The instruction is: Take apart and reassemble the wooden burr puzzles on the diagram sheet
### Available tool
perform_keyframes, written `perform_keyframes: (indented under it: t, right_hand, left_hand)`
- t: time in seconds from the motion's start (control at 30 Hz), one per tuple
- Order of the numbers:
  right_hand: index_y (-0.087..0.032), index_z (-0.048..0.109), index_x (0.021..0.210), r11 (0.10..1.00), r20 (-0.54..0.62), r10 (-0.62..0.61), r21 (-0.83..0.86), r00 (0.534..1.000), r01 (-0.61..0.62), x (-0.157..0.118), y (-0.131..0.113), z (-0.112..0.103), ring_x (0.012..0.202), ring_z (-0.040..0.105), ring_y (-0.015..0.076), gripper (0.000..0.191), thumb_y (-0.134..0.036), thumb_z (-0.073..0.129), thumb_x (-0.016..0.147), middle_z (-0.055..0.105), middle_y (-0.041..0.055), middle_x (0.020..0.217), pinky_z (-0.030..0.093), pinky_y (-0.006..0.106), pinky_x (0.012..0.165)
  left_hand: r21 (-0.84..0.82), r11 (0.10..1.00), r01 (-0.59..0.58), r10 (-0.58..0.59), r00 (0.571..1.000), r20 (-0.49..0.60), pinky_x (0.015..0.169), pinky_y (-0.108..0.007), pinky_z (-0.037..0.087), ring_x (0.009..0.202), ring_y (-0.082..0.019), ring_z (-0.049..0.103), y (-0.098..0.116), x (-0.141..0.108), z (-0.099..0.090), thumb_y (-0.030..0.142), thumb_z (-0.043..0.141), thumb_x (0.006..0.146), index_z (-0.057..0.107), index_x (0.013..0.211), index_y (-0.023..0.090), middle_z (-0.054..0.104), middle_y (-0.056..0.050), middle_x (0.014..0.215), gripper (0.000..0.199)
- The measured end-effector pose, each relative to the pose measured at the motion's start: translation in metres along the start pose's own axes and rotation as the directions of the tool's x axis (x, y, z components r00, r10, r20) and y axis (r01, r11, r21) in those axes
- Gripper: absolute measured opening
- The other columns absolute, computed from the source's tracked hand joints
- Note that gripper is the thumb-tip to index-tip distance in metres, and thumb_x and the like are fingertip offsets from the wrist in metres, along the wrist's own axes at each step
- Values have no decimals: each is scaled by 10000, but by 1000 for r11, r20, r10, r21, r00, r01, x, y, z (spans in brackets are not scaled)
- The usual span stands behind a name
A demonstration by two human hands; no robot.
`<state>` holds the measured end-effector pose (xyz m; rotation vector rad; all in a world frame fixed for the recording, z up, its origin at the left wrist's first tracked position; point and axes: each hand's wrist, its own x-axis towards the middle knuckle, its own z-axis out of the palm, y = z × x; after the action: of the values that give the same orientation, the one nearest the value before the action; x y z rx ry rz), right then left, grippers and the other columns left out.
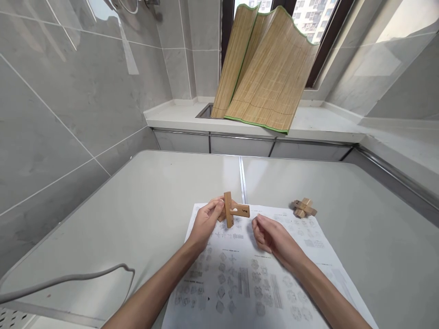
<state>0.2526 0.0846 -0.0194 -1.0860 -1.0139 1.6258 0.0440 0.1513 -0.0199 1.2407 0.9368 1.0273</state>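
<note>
My left hand (208, 219) is closed around a wooden burr puzzle (228, 210) made of crossed, notched sticks, held up over the far part of the printed sheet. One stick stands up across the front, and another, with a dark mark near its end, points right. Fingers hide part of the joint. My right hand (270, 235) hovers to the right of it, apart from the wood, its fingers curled in and no object showing in them. Farther right, a second wooden puzzle (304, 208) of crossed sticks rests at the upper right edge of the sheet.
A large paper sheet (240, 274) with printed diagrams lies under both hands on the pale table (164, 183). A grey cable (68, 278) runs over the left side. Behind the table, a bamboo mat (270, 77) leans on a white ledge (318, 119) by the window.
</note>
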Motion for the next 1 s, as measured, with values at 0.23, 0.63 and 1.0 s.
perform_keyframes:
  t: [0.23, 0.63, 1.0]
  right_hand:
    - [-286, 620, 1197, 568, 30, -409, -774, 912, 280, -2, 18, 9, 902, 615, 265, 248, -447, 552, 1021, 638, 87, 1124, 521, 398, 752]
    - [-329, 557, 1325, 298, 251, -471, -857, 846, 421, 2, 25, 3, 1282, 546, 355, 303, -297, 562, 1024, 637, 95, 1325, 518, 559, 1018]
    - [-388, 191, 1637, 237, 192, -395, -923, 898, 302, 5, 33, -4, 1604, 138, 359, 679, -440, 517, 1044, 316, 39, 1703, 345, 634, 1205]
  left_hand:
    - [-149, 986, 72, -44, 983, 180, 1093, -440, 487, 1237, -306, 646, 4, -5, 9, 553, 622, 985, 770, 1186, 169, 750, -127, 1239, 458]
    - [-197, 970, 141, -136, 990, 36, 835, -303, 559, 877, -177, 682, 3, -4, 8, 599, 619, 970, 624, 978, 188, 739, -78, 1034, 412]
    - [-109, 982, 154, -148, 987, 63, 800, -278, 535, 835, -165, 651, 4, -5, 11, 655, 586, 955, 610, 895, 190, 715, -56, 953, 470]
